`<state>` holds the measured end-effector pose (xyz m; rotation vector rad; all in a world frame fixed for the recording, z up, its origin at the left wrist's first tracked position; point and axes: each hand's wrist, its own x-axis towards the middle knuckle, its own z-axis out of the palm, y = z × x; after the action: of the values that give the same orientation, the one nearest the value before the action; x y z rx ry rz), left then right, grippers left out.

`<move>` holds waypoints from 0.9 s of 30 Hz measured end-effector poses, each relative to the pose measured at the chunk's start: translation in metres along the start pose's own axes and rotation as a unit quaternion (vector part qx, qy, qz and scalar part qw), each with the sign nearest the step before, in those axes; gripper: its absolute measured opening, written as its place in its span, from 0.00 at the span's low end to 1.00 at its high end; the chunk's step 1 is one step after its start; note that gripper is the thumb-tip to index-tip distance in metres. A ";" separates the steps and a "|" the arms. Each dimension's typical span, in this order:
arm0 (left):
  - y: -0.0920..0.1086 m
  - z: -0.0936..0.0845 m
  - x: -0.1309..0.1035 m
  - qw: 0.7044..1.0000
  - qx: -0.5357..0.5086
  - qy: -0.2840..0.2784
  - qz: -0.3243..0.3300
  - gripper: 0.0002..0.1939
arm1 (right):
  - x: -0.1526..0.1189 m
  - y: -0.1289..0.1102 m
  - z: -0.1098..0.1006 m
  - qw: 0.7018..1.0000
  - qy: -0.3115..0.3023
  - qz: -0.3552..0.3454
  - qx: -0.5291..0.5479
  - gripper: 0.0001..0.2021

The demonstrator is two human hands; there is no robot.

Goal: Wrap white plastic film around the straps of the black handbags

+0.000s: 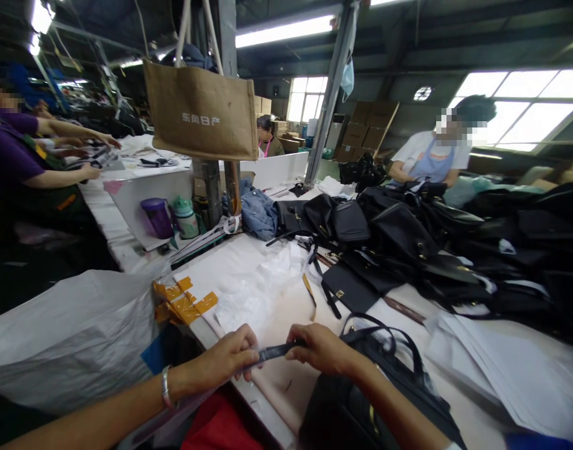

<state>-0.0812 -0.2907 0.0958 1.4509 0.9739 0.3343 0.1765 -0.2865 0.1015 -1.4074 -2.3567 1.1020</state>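
**Head view: a dark strip [274, 352] stretched between two closed grips, beside a black handbag [340, 412]**

The left hand [230, 353] has its grip pinched shut on one side of the dark strip, thumb against curled fingers; the right hand [321, 349] pinches the other side the same way. The strip runs nearly straight between them, left of the handbag and above the worktop [286, 306]. A silver bracelet [166, 387] circles the left wrist. The right forearm passes over the handbag.

Well left of the handbag, orange tape [185, 299] covers a worktop corner. To the handbag's right lie loose white sheets [502, 369]. Beyond it rests a black flap [349, 284] with a gold clasp, then a heap of black bags [401, 234]. Farther past the handbag, behind the heap, is a co-worker [429, 153] in a white shirt and blue apron. Far beyond the handbag and to its left, a purple cup [157, 217] stands next to a green bottle [187, 219].
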 end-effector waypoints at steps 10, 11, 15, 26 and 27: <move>0.012 0.004 0.004 0.991 0.117 0.018 0.055 0.10 | -0.015 -0.004 -0.011 0.996 -0.043 0.001 0.074 0.10; 0.014 0.006 0.006 0.991 0.121 0.013 0.057 0.11 | -0.013 -0.008 -0.009 0.998 -0.034 0.004 0.062 0.09; 0.020 0.013 0.016 0.987 0.143 -0.006 0.072 0.13 | -0.003 -0.027 0.006 0.999 -0.016 -0.009 -0.028 0.07; 0.005 0.007 0.029 0.996 0.071 -0.016 0.045 0.11 | 0.001 0.004 -0.002 0.999 -0.043 0.005 0.004 0.10; 0.006 0.009 0.032 0.996 0.075 -0.024 0.045 0.11 | 0.003 0.002 -0.001 0.999 -0.046 -0.013 -0.003 0.10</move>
<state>-0.0536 -0.2732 0.0886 1.6358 0.9121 0.2947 0.1767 -0.2830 0.1003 -1.3511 -2.4351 1.1770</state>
